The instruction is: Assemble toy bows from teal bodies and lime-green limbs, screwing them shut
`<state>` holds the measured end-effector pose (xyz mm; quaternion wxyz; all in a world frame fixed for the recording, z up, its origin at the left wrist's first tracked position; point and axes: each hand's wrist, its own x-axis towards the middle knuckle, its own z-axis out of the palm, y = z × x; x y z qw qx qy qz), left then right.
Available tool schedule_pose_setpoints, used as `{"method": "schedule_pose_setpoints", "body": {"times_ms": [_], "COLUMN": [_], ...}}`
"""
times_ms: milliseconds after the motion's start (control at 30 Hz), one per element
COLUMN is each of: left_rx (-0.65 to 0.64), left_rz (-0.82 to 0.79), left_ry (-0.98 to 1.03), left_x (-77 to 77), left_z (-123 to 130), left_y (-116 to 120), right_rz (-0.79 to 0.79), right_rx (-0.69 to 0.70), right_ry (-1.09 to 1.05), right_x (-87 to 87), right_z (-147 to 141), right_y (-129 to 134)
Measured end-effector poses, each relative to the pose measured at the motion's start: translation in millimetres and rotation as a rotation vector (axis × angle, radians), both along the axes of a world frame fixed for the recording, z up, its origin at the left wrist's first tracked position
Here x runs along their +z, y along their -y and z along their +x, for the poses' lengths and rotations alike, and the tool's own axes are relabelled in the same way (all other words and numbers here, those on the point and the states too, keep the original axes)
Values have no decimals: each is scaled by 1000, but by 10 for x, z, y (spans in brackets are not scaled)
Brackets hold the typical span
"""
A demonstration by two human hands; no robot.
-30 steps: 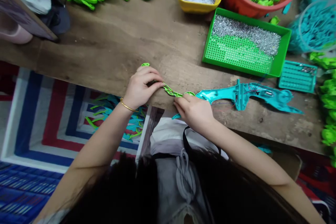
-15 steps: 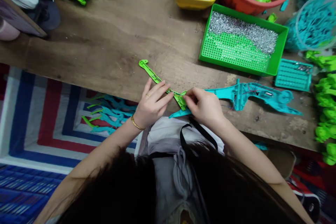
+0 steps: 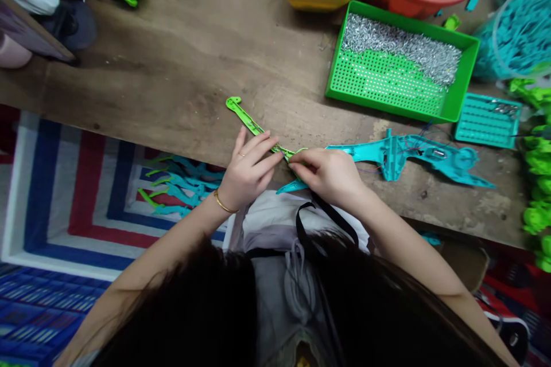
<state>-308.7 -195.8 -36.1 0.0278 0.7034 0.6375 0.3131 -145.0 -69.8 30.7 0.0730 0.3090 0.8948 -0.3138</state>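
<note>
A long narrow green plastic part (image 3: 246, 118) lies slanted near the table's front edge, its hooked end up and to the left. My left hand (image 3: 252, 169) rests over its middle with the fingers spread, the fingertips touching it. At the part's lower right end my right hand (image 3: 333, 175) is closed, thumb and forefinger pinched at the green plastic; what is between the fingertips is too small to make out. A turquoise plastic shell (image 3: 400, 155) with thin wires and a small metal piece lies to the right, its pointed tip showing below my right hand.
A green basket of small metal pieces (image 3: 387, 109) stands behind, beside a turquoise tray (image 3: 486, 132). Further back are a yellow bin (image 3: 321, 0), a red tub (image 3: 413, 6) and a clear tub of turquoise parts (image 3: 520, 34). A lined crate (image 3: 90, 183) stands below the table at left.
My right hand has moved slightly left along the green part and now covers more of its lower end. My left hand has barely moved. The view has shifted a little.
</note>
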Motion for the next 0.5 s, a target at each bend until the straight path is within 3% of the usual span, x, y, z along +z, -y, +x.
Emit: {"method": "schedule_pose_setpoints", "body": {"times_ms": [333,500], "left_rx": [29,27], "left_rz": [-29,-97], "left_ry": [46,47], "left_x": [20,8], "left_z": [-8,-25], "left_y": [-24,-23], "right_rz": [111,112], "right_rx": [113,-70], "right_ry": [109,100], "right_x": [67,38], "right_z": [-51,-39], "right_y": [-20,-60]}}
